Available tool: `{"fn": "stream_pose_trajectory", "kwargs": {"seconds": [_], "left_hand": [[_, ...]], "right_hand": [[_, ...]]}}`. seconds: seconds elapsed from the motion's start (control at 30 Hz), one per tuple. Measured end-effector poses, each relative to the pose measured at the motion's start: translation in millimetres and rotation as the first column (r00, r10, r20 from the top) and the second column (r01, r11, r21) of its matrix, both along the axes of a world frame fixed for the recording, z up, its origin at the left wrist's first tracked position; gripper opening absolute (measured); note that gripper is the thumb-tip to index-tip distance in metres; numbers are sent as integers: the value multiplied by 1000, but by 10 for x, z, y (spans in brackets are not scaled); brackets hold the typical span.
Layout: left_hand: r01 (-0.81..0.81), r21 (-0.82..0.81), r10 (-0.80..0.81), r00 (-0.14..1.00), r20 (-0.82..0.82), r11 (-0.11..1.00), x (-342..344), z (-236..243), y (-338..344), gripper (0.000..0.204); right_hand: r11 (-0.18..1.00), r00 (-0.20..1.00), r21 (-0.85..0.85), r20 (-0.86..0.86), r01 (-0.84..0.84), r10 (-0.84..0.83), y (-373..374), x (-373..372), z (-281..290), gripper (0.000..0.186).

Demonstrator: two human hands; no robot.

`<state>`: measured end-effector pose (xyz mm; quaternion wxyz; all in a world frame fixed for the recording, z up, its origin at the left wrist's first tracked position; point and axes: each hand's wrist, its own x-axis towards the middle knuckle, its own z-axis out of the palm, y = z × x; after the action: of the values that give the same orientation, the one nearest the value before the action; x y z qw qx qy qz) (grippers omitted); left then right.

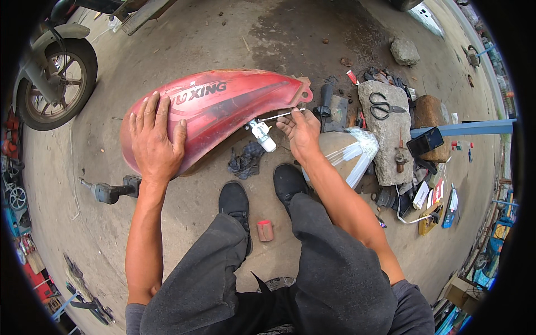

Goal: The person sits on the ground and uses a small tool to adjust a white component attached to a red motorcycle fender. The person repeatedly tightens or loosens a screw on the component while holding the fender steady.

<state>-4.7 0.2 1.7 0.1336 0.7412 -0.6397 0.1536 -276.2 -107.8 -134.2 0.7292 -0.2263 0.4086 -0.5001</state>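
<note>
A red motorcycle fuel tank (234,95) lies on its side on the ground in front of me. My left hand (154,137) rests on its left end, palm down with the fingers stretched out. Under the tank's lower edge sits a small fuel valve (261,133) with a whitish cup. My right hand (302,131) pinches a thin silver metal tool (274,117), whose far end reaches to the valve. Fingers hide the tool's near end, so I cannot tell its exact kind. A dark crumpled rag (245,161) lies below the valve.
To the right, black-handled scissors (385,106) and a rusty metal part (400,156) lie on a stone slab (375,137). Beside them are a phone (425,142) and a blue bar (474,128). A red cup-like piece (265,230) stands between my feet. A motorcycle wheel (56,84) is far left.
</note>
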Motion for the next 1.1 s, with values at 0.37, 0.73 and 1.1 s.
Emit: {"fn": "stream_pose_trajectory", "kwargs": {"seconds": [0.37,0.73,1.1], "left_hand": [[1,8,-2,1000,26,1000,-7,5,-11,50],[-8,7,8,1000,18,1000,22,9,12,52],[-4,16,3,997,79,1000,-8,22,11,48]], "right_hand": [[826,919,476,374,-303,122,-174,106,-594,17],[979,996,199,84,-47,30,-86,5,-195,16],[1000,1000,-26,-1,-2,2,-12,65,8,20]]}}
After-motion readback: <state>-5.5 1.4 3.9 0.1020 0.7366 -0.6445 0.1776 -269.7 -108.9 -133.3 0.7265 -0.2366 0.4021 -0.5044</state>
